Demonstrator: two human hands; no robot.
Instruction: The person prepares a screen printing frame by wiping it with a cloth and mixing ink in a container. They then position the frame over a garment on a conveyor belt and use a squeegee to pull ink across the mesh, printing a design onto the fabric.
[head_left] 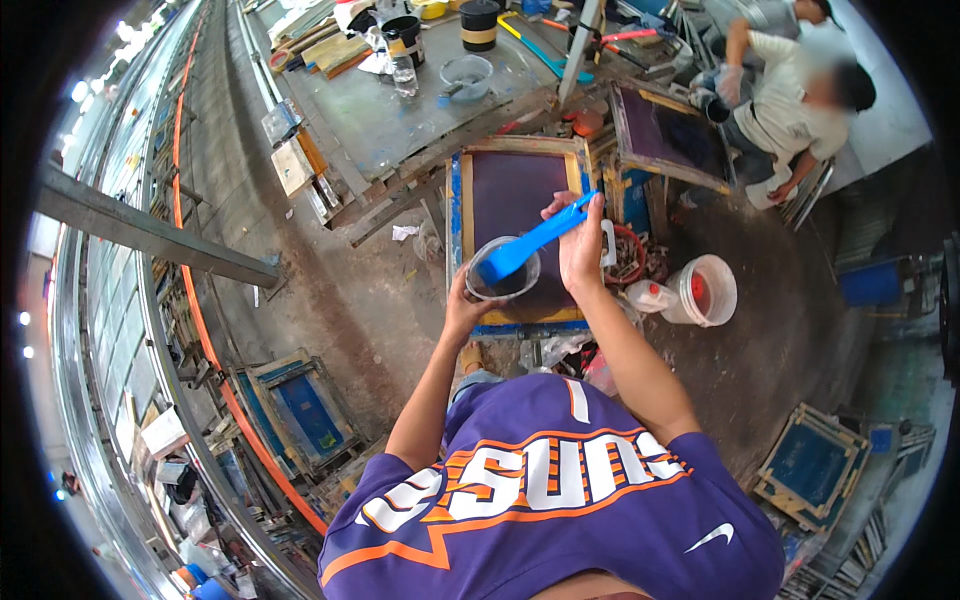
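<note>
My left hand [464, 306] is wrapped round the side of a clear plastic tub [529, 284] with dark contents. In my right hand [580, 248] is a blue plastic spatula [540, 236], gripped near its upper end between thumb and fingers. The spatula slants down to the left, and its broad blade reaches into the tub. Right below both hands lies a wooden-framed printing screen [512, 185] with dark purple mesh and blue and yellow tape along its edges. The tub hides part of the mesh.
Beyond the screen stands a worktable [430, 130] with tubs and a bottle [404, 78]. A white bucket [706, 290] sits on the floor at the right. A co-worker [790, 100] bends over a second screen [672, 135]. A metal beam [150, 228] crosses the left.
</note>
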